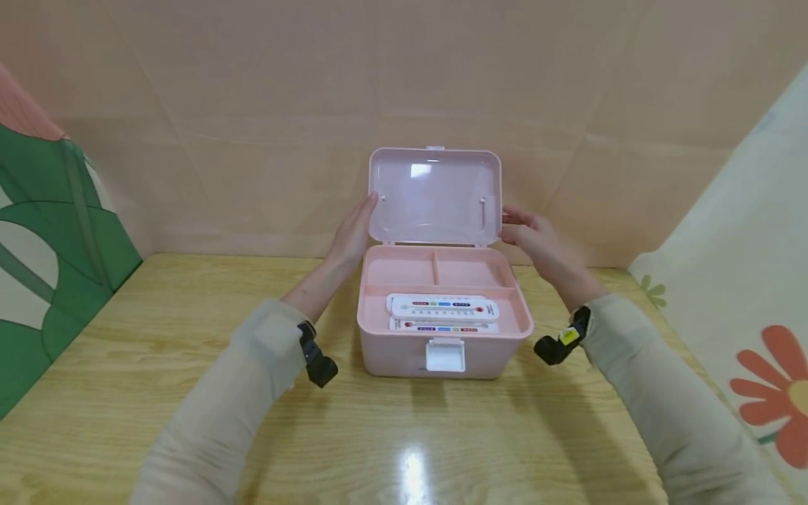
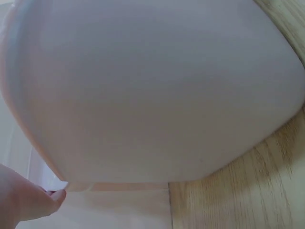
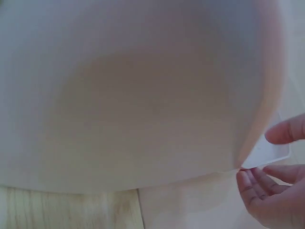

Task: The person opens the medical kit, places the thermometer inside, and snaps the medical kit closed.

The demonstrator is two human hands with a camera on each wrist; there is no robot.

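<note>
A pink plastic storage box (image 1: 404,358) has its translucent lid (image 1: 435,200) raised upright at the back. At the lid's left edge, my left hand (image 1: 353,235) holds the rim, some fingers hidden behind it. My right hand (image 1: 536,238) is at the lid's lower right edge; in the right wrist view its thumb (image 3: 286,132) is on one side of the rim and its curled fingers (image 3: 259,188) on the other. White strip thermometers (image 1: 442,307) with coloured bands lie stacked in the front compartment of the pink tray. Two back compartments show bare bottoms.
A white latch (image 1: 445,355) hangs on the box front. The box stands on a wood-grain table (image 1: 189,365), close to a beige backdrop (image 1: 252,140). Floral cloth (image 1: 757,301) borders the right side, and a green leaf-patterned one (image 1: 69,231) the left.
</note>
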